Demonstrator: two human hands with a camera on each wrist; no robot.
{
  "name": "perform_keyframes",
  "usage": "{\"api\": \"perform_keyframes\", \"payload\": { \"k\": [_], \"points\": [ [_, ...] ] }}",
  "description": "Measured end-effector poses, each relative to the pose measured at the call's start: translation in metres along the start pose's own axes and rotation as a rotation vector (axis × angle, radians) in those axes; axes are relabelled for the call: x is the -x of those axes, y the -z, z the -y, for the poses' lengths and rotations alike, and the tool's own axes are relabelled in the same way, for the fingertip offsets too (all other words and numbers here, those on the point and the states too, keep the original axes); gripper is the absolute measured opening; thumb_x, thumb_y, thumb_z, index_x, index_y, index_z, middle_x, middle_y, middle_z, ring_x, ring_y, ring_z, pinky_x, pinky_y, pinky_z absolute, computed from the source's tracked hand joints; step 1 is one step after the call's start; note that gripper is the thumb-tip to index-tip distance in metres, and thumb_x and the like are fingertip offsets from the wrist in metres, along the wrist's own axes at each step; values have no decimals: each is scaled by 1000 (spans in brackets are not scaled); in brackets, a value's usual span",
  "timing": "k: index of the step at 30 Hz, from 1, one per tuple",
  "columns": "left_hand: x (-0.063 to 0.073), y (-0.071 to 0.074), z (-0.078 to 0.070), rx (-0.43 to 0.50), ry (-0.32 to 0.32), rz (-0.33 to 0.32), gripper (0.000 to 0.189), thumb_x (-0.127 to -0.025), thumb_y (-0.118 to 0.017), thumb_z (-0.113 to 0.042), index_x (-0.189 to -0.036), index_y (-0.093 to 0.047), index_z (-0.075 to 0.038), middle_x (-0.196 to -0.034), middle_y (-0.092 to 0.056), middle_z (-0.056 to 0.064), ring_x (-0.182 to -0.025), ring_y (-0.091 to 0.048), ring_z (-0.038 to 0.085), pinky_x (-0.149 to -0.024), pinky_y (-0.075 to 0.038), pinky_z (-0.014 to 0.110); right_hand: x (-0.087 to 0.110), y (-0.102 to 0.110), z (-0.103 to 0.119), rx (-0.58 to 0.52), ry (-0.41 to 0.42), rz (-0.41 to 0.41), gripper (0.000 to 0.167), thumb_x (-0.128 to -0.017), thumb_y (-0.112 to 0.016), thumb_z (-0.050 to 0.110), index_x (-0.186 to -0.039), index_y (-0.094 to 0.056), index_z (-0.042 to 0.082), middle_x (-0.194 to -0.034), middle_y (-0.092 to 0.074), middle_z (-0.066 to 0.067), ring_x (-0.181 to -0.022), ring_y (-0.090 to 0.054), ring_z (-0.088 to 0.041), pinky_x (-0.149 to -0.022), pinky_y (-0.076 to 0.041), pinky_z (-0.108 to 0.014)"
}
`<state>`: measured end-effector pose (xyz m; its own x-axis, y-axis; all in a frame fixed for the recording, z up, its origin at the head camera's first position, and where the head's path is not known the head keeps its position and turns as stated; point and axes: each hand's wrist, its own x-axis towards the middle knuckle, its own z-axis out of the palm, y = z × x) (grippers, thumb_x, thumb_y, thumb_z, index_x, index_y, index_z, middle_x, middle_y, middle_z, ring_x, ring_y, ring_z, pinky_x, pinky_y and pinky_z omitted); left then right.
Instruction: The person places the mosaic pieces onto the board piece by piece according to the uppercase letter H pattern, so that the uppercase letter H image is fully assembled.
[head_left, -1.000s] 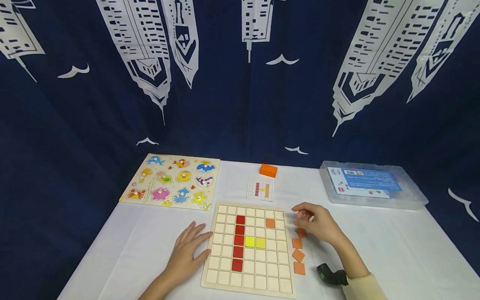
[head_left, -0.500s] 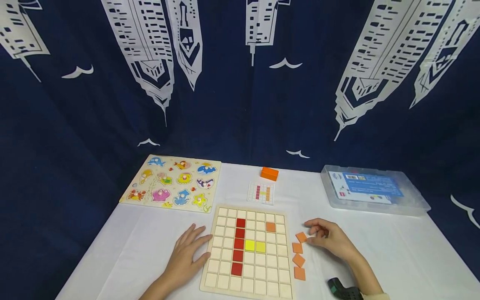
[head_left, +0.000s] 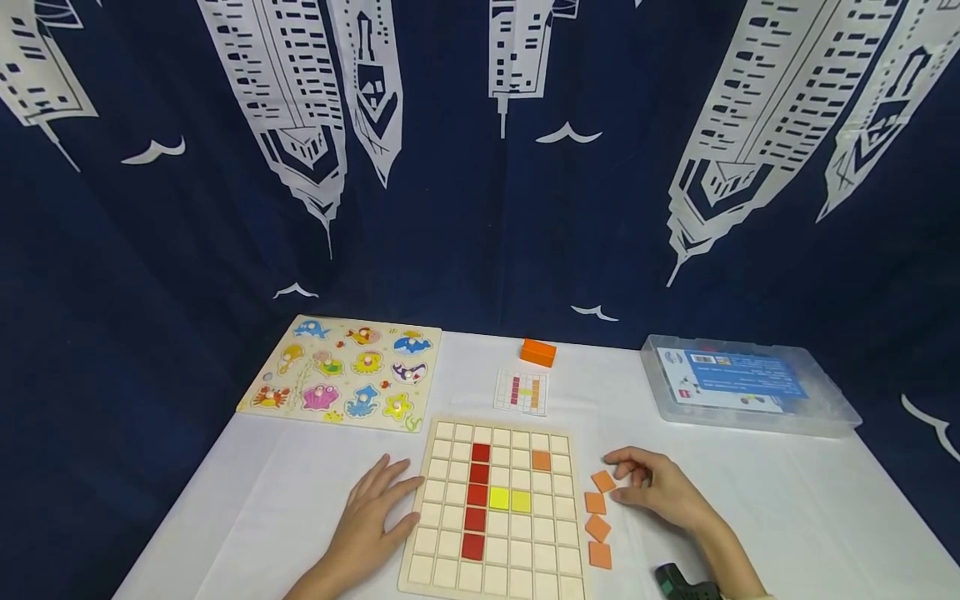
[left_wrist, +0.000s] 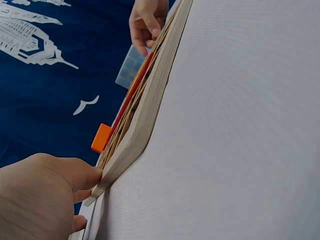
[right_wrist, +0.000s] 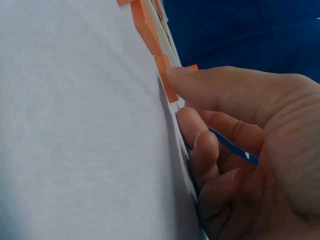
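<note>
A wooden grid board [head_left: 497, 550] lies on the table. Set in it are a column of several red tiles [head_left: 477, 495], two yellow tiles [head_left: 510, 499] and one orange tile [head_left: 541, 460]. My left hand [head_left: 363, 529] rests at the board's left side, fingers spread, thumb and fingertips at its edge. Several loose orange tiles [head_left: 597, 527] lie right of the board. My right hand [head_left: 663, 492] is beside the farthest loose tile [head_left: 603, 482]. Its thumb [right_wrist: 200, 87] overlaps that tile in the right wrist view, and the other fingers are loosely bent.
Behind the board lie a printed pattern card [head_left: 521, 392] and an orange block [head_left: 538, 352]. A sea-animal peg puzzle [head_left: 291, 404] is at the back left. A clear plastic case [head_left: 821, 404] stands at the back right, with a dark blue curtain [head_left: 480, 225] behind.
My right hand has moved right and nearer, from beside the board's upper right edge to the farthest loose orange tile. The left hand stays in place; the head view has tilted slightly.
</note>
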<state>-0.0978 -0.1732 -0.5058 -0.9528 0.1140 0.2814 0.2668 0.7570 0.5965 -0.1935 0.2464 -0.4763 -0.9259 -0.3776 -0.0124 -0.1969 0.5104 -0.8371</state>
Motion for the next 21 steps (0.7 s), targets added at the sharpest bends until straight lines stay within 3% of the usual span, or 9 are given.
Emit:
{"api": "perform_keyframes", "payload": {
  "k": [21],
  "points": [
    [1,0,0,0,-9,-1,42,-83,-73,-17,-124,-66,-14,-143,-52,10,-143,-31,39,-111,-25,65,2,-3,2,94,16,-21,42,-73,-82,9,-112,-68,5,-89,-60,-3,-66,-45,-4,-58,-41,-21]
  ]
}}
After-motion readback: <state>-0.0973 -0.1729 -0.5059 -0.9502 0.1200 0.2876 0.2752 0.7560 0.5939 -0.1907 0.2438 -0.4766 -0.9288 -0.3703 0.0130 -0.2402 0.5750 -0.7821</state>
